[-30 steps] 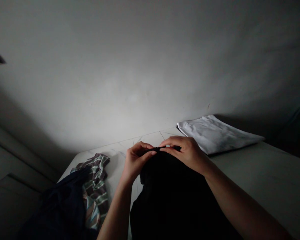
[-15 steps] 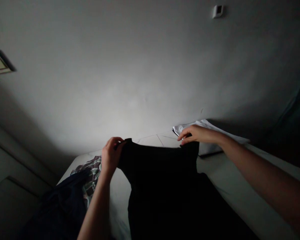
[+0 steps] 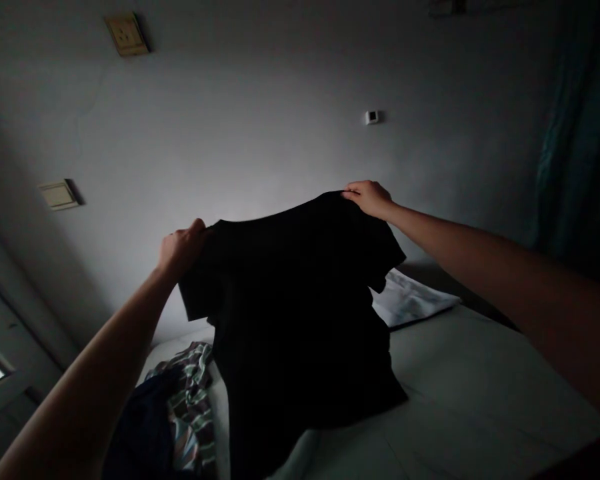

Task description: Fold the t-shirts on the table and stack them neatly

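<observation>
A black T-shirt (image 3: 300, 320) hangs spread out in front of me, its short sleeves drooping at both sides. My left hand (image 3: 183, 247) is closed on its left shoulder. At the other shoulder, my right hand (image 3: 370, 198) pinches the cloth between thumb and fingers. The top edge is stretched between the two hands and slopes up toward the right. Below, the shirt's lower part hangs over the pale bed-like surface (image 3: 460, 380); whether its hem touches there I cannot tell.
Striped or checked cloth (image 3: 197, 380) and dark blue cloth (image 3: 143, 427) lie heaped at the left. A folded white and grey cloth (image 3: 410, 300) lies at the back right, by the wall (image 3: 260, 133). A dark teal curtain (image 3: 575, 153) hangs at the right.
Both hands have lifted the black T-shirt and moved farther apart, pulling its top edge wider. Its sleeves now hang free. The camera view has tilted up, showing more wall.
</observation>
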{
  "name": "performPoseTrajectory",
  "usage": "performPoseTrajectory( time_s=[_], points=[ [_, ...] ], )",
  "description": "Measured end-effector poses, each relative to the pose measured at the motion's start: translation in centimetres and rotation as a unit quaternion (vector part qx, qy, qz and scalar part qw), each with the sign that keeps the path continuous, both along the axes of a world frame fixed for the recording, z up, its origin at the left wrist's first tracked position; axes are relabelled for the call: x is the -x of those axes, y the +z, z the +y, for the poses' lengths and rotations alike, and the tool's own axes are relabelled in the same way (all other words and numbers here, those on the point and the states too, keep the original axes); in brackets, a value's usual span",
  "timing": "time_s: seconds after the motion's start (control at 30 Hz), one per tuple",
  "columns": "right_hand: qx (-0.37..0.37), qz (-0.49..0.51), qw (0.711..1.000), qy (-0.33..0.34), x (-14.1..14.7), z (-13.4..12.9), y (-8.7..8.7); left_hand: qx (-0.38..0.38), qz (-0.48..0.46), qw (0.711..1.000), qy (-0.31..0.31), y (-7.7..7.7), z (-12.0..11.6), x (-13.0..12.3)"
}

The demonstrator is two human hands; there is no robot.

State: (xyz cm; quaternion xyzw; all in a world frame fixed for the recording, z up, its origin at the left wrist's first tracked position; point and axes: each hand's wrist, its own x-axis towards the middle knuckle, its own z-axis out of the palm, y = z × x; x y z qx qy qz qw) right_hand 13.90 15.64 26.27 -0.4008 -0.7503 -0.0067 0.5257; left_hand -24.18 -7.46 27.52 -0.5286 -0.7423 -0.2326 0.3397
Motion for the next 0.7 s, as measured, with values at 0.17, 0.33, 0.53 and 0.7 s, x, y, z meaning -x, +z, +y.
performPoseTrajectory(
  time_s=[0.17,0.33,0.53,0.7],
  points=[
    [-0.037,-0.017,0.998,-0.045,0.5,0.1,2.0,-0.005,0.045,0.999,0.012,2.7,0.2,0.1],
    [-0.045,-0.021,0.999,-0.015,0.2,-0.4,1.1,0.036,0.027,0.997,-0.055,2.8,-0.2,0.5],
    [0.03,-0.047,0.994,0.094,-2.1,-2.2,-1.0,0.174,-0.068,0.966,-0.181,0.1,-3.2,0.0],
    [0.198,-0.12,0.955,0.187,-5.8,-5.7,-3.7,0.286,-0.202,0.907,-0.235,-4.0,-8.9,-3.8]
  ],
)
